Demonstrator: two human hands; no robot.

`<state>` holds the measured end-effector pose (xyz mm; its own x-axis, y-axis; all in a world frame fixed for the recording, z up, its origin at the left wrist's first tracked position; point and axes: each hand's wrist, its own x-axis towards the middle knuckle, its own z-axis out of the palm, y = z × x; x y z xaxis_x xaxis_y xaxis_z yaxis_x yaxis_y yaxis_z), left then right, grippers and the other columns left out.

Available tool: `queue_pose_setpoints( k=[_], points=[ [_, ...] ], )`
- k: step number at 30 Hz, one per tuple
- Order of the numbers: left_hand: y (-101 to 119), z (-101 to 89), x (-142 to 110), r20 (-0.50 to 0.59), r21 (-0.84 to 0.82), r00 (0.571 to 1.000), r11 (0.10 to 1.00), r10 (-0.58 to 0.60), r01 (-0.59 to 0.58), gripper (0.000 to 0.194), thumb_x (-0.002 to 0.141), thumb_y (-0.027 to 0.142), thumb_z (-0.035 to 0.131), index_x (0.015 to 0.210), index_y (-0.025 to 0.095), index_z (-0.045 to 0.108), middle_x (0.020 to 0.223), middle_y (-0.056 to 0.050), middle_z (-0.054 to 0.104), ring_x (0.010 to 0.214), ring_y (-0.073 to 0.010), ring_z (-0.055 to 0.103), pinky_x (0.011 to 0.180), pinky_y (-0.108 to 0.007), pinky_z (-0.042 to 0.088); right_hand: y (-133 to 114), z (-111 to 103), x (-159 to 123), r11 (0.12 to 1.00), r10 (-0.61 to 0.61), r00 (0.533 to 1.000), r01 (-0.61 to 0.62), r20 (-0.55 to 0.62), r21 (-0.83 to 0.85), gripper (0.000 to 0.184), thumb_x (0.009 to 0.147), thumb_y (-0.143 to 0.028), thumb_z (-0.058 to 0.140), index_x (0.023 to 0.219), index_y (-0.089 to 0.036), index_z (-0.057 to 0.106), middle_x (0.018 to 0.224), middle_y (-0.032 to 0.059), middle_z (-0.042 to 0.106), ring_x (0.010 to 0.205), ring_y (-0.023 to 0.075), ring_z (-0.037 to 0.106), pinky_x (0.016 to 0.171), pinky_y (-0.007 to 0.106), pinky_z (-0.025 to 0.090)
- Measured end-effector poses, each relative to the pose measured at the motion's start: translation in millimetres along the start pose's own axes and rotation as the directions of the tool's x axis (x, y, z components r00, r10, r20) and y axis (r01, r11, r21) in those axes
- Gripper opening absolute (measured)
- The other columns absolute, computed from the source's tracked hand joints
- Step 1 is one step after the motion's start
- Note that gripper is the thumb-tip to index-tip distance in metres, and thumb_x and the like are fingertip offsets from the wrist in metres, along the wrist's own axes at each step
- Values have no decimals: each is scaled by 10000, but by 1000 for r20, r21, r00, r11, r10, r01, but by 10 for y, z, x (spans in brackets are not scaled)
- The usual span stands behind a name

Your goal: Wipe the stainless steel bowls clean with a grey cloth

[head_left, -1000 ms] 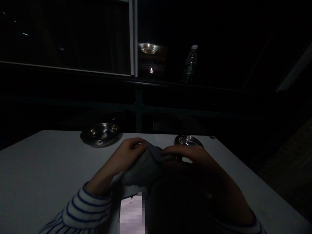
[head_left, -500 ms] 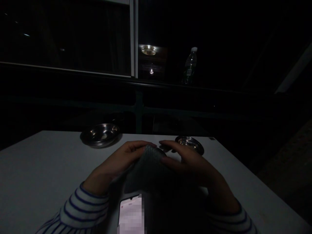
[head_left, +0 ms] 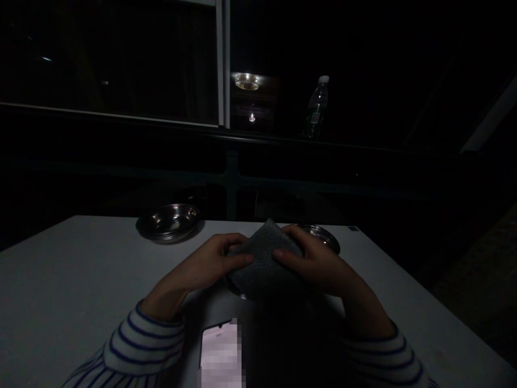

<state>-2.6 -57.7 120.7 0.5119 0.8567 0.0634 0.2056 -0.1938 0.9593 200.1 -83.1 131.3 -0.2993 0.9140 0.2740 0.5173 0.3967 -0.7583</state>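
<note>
A grey-green textured cloth [head_left: 266,242] is spread between my two hands, one corner pointing up and away from me. My left hand [head_left: 220,258] grips its left side, thumb lying on top and fingers curled underneath. On the other side, my right hand [head_left: 313,258] holds the cloth with its thumb pressed on top and its fingers behind. A shiny curved edge shows beneath the cloth near my left hand; what it belongs to is mostly hidden and dark. Below my hands lies a lit phone [head_left: 221,350] on the white table [head_left: 81,291].
Stacked metal bowls [head_left: 168,223] stand at the table's back left. A smaller metal dish [head_left: 323,237] sits behind my right hand, partly covered by it. Beyond the table, a plastic bottle [head_left: 317,110] with a white cap stands on the ledge by the dark window.
The cloth was bunched up a second ago and now lies flatter, its corner raised between my hands. My right hand's fingers have moved from apart to closed on it.
</note>
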Motion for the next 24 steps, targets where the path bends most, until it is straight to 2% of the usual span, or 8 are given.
queue_pose_setpoints(
  k=[2,4,8,11,14,18,21,24],
  points=[
    [12,-3,-1,13,46,1000,999,16,-17,239,704,348,593,854,166,633,780,-20,649,732,-168,592,645,-273,448,30,22,16,999,-31,996,30,85,14,225,819,-333,480,999,-209,535,920,8,616,846,152,573,693,245,428],
    [18,-39,5,-28,73,999,996,46,-44,253,711,360,581,867,166,628,795,-27,647,750,-170,591,652,-274,447,59,27,30,997,-57,995,60,77,-38,199,847,-302,425,970,-208,550,908,12,621,876,158,568,726,256,416],
    [-41,-211,25,-273,139,959,990,77,-40,290,727,431,539,770,151,601,695,-28,616,634,-144,571,573,-257,442,91,-89,0,950,-22,998,1,-62,-312,205,859,-298,383,950,-214,548,844,24,634,789,171,584,651,256,392],
    [-233,-298,20,-464,154,886,984,-5,87,348,727,491,500,633,156,515,529,16,526,466,-110,498,457,-236,397,82,-219,-52,800,24,977,-146,-211,-582,208,857,-284,369,960,-203,531,783,44,629,719,188,585,595,261,358],
    [-566,-229,-20,-460,76,865,961,-203,266,407,712,561,464,680,156,487,459,28,496,403,-120,488,398,-237,369,72,-207,-58,651,10,970,-190,-241,-735,202,854,-257,360,966,-195,516,791,60,625,730,206,589,575,264,342],
    [-959,12,-100,-344,-120,843,910,-412,396,471,697,608,435,780,145,465,489,10,536,357,-138,504,365,-257,378,102,149,2,554,0,994,-92,-110,-828,209,845,-227,363,966,-178,526,813,85,633,712,221,600,551,274,364],
    [-1046,154,-121,-259,-214,877,909,-406,357,454,722,571,430,809,128,477,551,-15,570,387,-142,537,373,-253,391,145,483,-12,550,21,1000,4,19,-835,258,835,-196,368,1031,-164,533,825,103,646,727,232,614,590,304,412],
    [-1010,208,-110,-245,-260,891,912,-381,318,358,770,451,424,882,118,494,611,-32,598,437,-133,565,404,-240,417,240,661,-102,619,-26,997,74,74,-782,337,801,-156,401,1119,-165,515,964,114,640,862,227,602,712,324,440]
  ],
)
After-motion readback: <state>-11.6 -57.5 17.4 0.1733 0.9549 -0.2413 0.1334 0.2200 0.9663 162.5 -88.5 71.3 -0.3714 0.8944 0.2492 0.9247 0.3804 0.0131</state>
